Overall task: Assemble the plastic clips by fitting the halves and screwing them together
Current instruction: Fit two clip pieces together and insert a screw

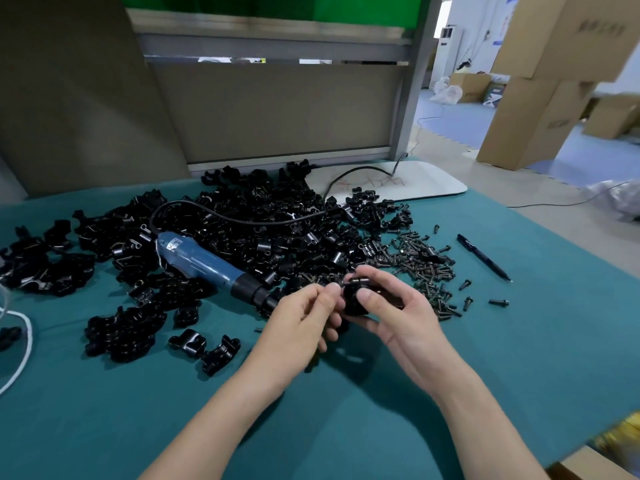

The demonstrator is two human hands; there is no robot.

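Screw going into a hand-held clip above the bench's near-middle

The right hand (pixel 391 306) grips the clip (pixel 356 296); the left hand (pixel 308 313) pinches what looks like a screw (pixel 341 284). Misaligned halves could likely cross-thread it or drop it.

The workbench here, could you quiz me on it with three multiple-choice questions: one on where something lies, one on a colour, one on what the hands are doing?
1. Where does the black pen lie?
A. right of the screw pile
B. under the screwdriver
C. in the left hand

2. What colour is the electric screwdriver body?
A. red
B. blue
C. yellow

3. What is the state of the clip being worked on?
A. lying alone on the mat
B. held in the hands
C. boxed in cardboard

Answers: 1 A, it lies on the green mat beyond the screws. 2 B, the casing is blue. 3 B, the right hand has it in its grip while the left hand pinches at it.
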